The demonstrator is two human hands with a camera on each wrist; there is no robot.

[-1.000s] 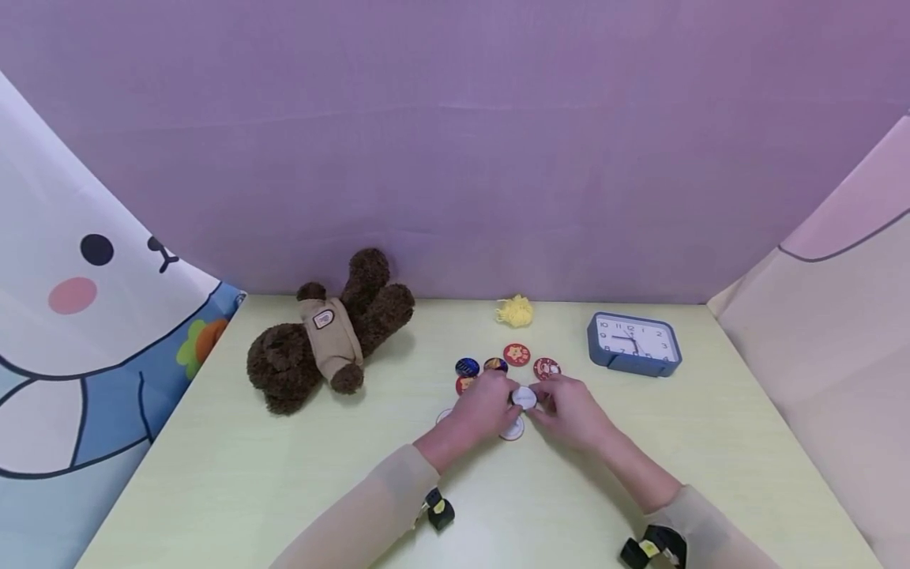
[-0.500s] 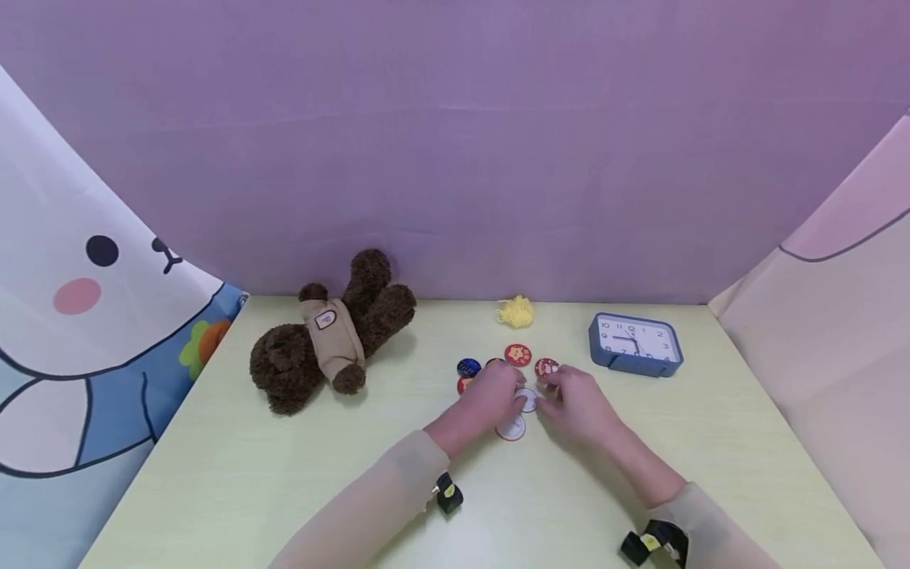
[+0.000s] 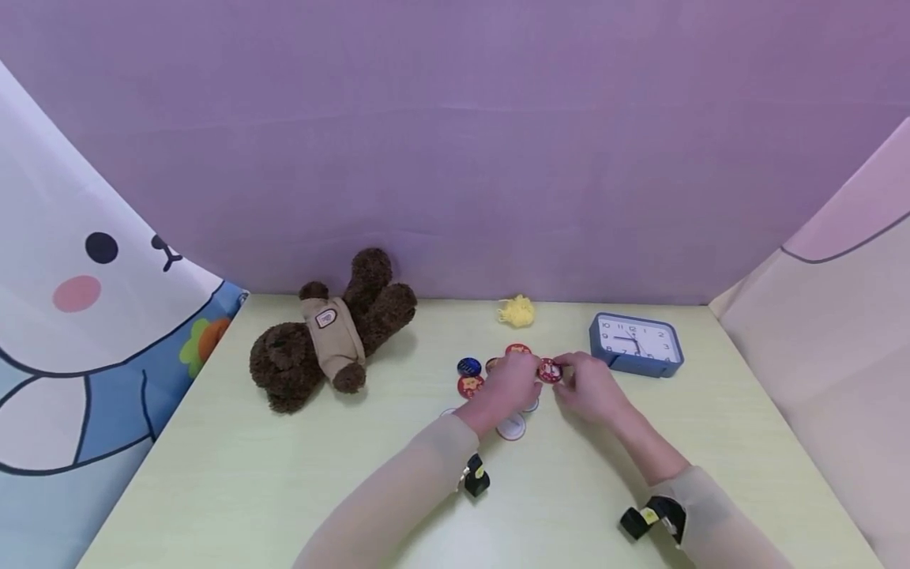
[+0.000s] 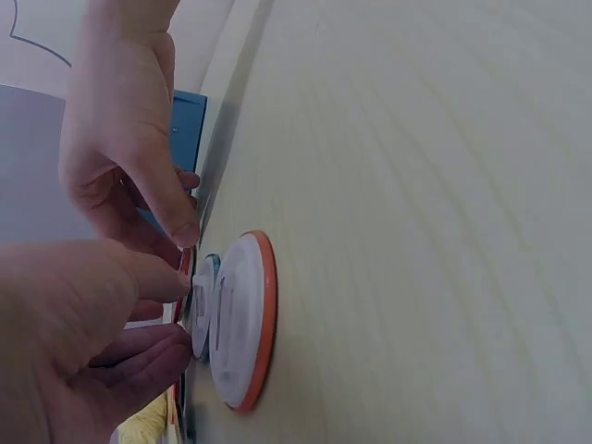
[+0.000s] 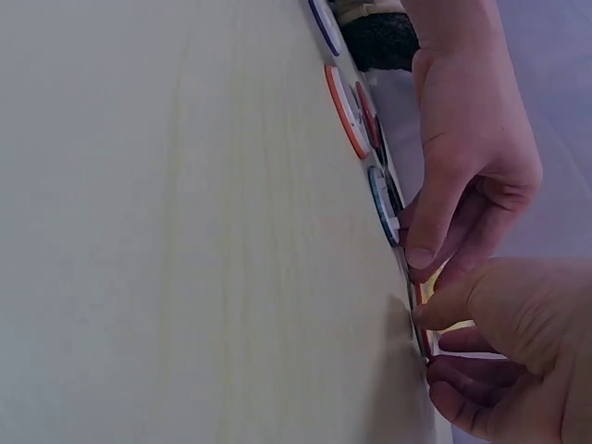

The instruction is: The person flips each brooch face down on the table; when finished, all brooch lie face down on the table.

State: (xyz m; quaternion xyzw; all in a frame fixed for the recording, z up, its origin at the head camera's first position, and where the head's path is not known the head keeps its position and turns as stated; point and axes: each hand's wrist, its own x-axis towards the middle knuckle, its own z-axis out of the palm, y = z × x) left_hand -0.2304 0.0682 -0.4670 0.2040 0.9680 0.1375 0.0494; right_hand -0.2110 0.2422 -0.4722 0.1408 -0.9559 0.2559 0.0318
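Observation:
A red round button badge point(image 3: 550, 370) lies face up between my two hands. My left hand point(image 3: 508, 385) pinches its left edge, and my right hand point(image 3: 594, 387) pinches the right edge. In the right wrist view the badge shows as a thin red rim point(image 5: 422, 319) between the fingertips of both hands. Close by the left hand lies a badge turned pin side up point(image 3: 512, 427), white with an orange rim in the left wrist view. A smaller pin-side-up badge point(image 4: 201, 310) sits just beyond it, partly covered by the left hand in the head view.
A blue badge point(image 3: 469, 367) and a red-and-yellow badge point(image 3: 470, 386) lie left of the hands; another red badge point(image 3: 518, 348) lies behind. Farther back are a yellow yarn ball point(image 3: 517, 311), a blue clock point(image 3: 635, 344) and a brown teddy bear point(image 3: 330, 336) on its side.
Both hands have moved from the smaller pin-side-up badge up and right to the red badge. The smaller badge was let go and lies on the table.

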